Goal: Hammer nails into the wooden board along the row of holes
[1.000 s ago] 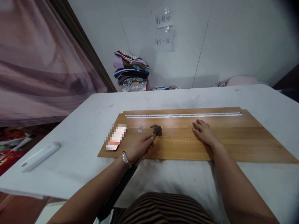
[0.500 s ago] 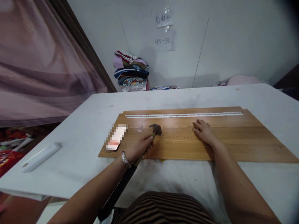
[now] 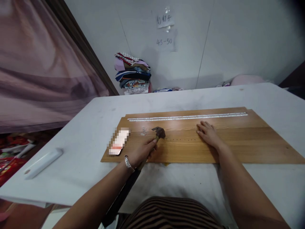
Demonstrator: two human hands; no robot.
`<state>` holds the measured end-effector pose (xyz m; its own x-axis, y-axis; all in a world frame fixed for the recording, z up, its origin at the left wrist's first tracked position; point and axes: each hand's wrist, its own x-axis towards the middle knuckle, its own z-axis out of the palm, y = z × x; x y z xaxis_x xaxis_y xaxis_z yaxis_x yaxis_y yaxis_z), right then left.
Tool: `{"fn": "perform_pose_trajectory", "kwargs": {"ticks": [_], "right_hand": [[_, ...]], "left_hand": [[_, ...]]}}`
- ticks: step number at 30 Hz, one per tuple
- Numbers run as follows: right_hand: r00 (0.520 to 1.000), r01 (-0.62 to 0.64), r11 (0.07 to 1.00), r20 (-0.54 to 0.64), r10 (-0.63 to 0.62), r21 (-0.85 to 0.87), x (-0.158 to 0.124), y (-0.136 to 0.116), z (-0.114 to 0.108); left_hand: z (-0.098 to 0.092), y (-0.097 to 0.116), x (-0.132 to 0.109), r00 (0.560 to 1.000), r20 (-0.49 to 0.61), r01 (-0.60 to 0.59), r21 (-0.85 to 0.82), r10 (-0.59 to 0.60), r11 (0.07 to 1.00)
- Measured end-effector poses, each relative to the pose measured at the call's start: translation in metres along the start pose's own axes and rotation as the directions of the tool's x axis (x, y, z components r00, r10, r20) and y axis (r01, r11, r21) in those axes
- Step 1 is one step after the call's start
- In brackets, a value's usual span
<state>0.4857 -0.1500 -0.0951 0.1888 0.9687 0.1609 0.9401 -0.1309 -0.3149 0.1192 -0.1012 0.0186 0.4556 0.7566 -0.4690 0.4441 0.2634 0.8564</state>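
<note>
My left hand is wrapped round the neck of a hammer, whose dark head rests on a long wooden board. The hammer's dark handle runs back under my forearm toward my lap. My right hand lies flat on the board, fingers stretched out, holding nothing. A row of small dark nail dots runs between the hammer head and my right hand. A few loose silver nails lie just left of the hammer head.
A blurred pink-white packet lies on the board's left end. A silver strip runs along the board's far edge. A white bar lies on the white table at left. Folded clothes are stacked by the wall.
Both hands and the hammer stay where they were. Only the view has shifted slightly.
</note>
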Motion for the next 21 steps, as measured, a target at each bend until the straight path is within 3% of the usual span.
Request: {"fn": "perform_pose_trajectory", "kwargs": {"ticks": [21], "right_hand": [[0.999,-0.03,0.999,-0.012,0.03,0.011,-0.0019,-0.0069,-0.0017]], "left_hand": [[-0.0022,-0.0008,-0.0005,1.0,0.014,0.015,-0.021,-0.015,1.0]]}}
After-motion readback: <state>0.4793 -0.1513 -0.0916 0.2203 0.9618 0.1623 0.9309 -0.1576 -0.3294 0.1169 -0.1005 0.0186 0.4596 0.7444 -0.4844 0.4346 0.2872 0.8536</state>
